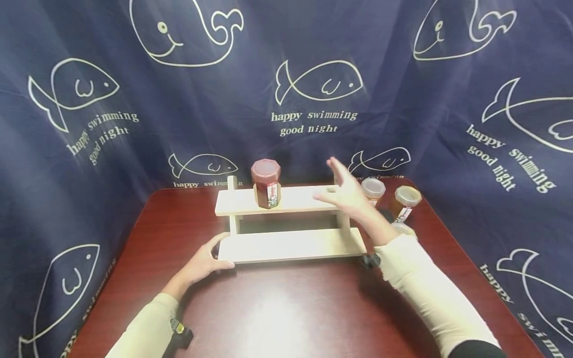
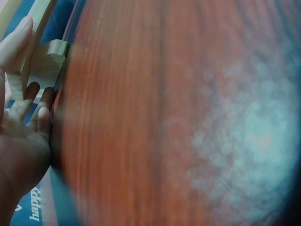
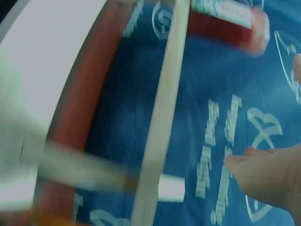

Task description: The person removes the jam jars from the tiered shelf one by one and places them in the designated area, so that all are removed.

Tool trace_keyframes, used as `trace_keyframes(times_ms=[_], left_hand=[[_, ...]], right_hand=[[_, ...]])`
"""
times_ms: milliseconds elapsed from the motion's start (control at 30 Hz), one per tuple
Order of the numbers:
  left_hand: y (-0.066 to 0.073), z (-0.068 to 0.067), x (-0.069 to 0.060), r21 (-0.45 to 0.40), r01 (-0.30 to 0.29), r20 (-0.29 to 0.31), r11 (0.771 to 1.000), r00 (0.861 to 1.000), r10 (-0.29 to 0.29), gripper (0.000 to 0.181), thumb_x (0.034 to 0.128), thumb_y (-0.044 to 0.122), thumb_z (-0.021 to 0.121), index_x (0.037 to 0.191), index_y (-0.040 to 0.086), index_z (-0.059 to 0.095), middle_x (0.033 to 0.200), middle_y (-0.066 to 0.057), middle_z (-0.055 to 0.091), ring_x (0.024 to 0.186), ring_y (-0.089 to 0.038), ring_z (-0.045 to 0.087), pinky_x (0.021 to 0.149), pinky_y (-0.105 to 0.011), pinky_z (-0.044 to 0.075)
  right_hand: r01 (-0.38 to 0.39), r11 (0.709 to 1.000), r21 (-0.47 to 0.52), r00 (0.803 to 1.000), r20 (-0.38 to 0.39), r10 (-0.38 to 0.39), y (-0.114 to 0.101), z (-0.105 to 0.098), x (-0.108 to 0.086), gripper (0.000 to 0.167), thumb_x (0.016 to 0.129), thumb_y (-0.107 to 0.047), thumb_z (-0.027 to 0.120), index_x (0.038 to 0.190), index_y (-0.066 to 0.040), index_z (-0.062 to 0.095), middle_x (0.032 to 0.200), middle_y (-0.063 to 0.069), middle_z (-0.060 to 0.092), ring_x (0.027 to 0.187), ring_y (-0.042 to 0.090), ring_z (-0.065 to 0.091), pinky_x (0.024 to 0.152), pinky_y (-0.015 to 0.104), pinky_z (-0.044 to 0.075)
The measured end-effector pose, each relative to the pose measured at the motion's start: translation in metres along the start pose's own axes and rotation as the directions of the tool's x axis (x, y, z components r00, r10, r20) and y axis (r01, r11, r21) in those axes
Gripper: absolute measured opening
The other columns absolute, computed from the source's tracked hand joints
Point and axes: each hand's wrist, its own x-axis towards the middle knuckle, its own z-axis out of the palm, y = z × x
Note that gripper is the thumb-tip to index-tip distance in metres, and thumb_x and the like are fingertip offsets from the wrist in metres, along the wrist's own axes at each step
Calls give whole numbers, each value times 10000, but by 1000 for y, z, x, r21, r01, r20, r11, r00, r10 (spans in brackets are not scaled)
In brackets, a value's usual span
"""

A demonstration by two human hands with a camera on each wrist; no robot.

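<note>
A two-tier pale wooden shelf rack [image 1: 291, 245] stands on the table. My left hand [image 1: 203, 257] holds the left end of its lower board, thumb in front and fingers behind; the left wrist view shows the board end [image 2: 19, 77] between them. On the left part of the upper board sits a jar of dark red contents [image 1: 265, 185] with a pinkish lid and a label. My right hand [image 1: 346, 193] is over the upper board's right end, fingers extended and apart from the jar. In the blurred right wrist view, that hand holds nothing.
At the rack's right, partly behind my right forearm, are a jar with a whitish lid [image 1: 373, 189], a jar with amber contents [image 1: 406, 200] and another lid [image 1: 404, 229]. Dark blue fabric with fish drawings [image 1: 313, 144] surrounds the reddish-brown table [image 1: 268, 318].
</note>
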Motion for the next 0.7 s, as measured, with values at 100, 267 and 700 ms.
trace_keyframes(times_ms=[100,267,700], left_hand=[[0,1,1,1,3,-3,1000,1000,-3,906,743,173,891,1509,133,409,1081,-181,631,784,-245,629,521,-408,562],[0,1,1,-3,-1,-3,1000,1000,1,907,743,173,893,1508,119,409,1056,-176,632,754,-235,627,515,-401,560],[15,1,-2,2,15,15,1000,1000,-15,891,778,68,851,1523,29,363,1024,-174,621,732,-221,614,533,-427,565]], right_hand=[[-8,998,-59,999,30,10,1,30,10,1086,805,-158,865,1607,-43,142,1649,132,219,1518,252,187,1205,452,240],[-21,996,-90,999,32,24,3,71,25,1075,787,-224,886,1588,-5,203,1619,160,291,1496,267,260,1197,410,272],[-1,1000,16,999,-45,1,6,130,43,939,743,-182,913,1528,-114,401,1415,77,562,1303,223,525,1112,347,395]])
